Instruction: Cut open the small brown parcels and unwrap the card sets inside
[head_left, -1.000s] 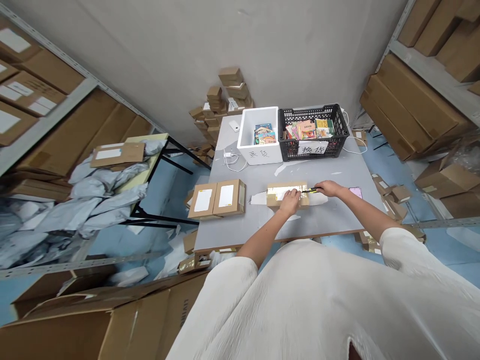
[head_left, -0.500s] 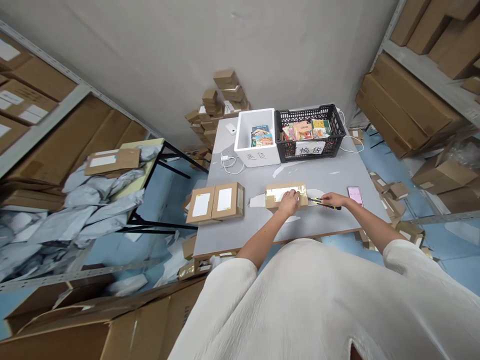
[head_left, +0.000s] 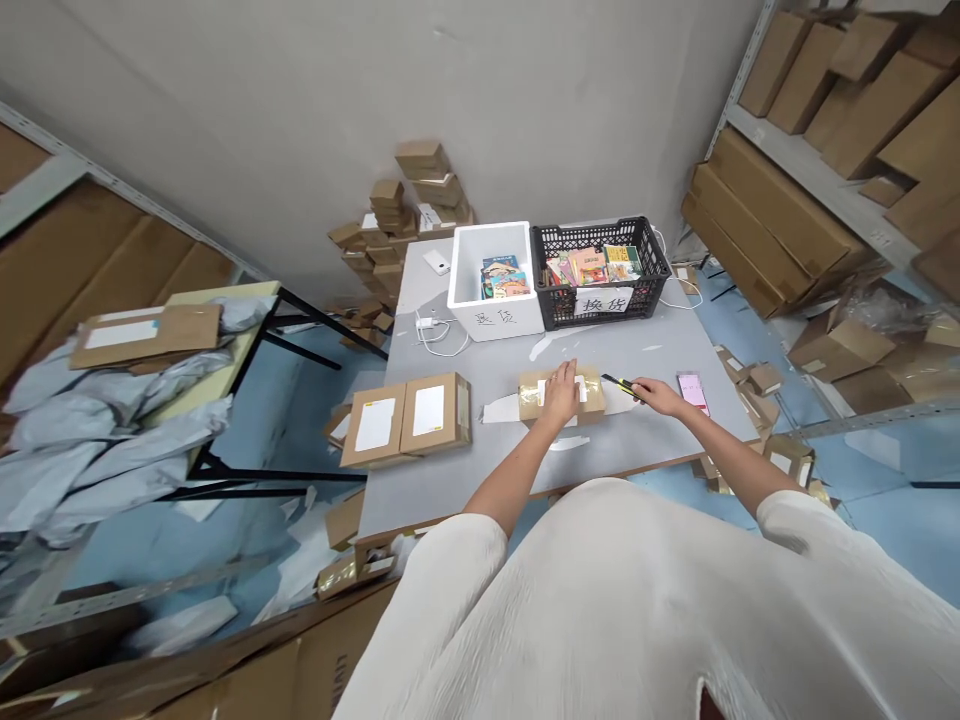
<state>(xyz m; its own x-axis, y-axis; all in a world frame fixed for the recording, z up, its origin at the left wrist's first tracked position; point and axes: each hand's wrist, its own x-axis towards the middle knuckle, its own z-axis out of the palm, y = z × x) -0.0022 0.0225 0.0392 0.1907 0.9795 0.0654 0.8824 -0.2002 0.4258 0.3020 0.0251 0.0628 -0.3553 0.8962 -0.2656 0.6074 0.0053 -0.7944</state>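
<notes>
Taped carton, grey table, near side: looked stiff, probably light, best held by its ends. Left hand lay atop, fingers extended; right hand curled round a cutter.

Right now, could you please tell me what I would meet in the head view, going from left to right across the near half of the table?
Two boxes → left hand → knife → right hand → phone.
</notes>
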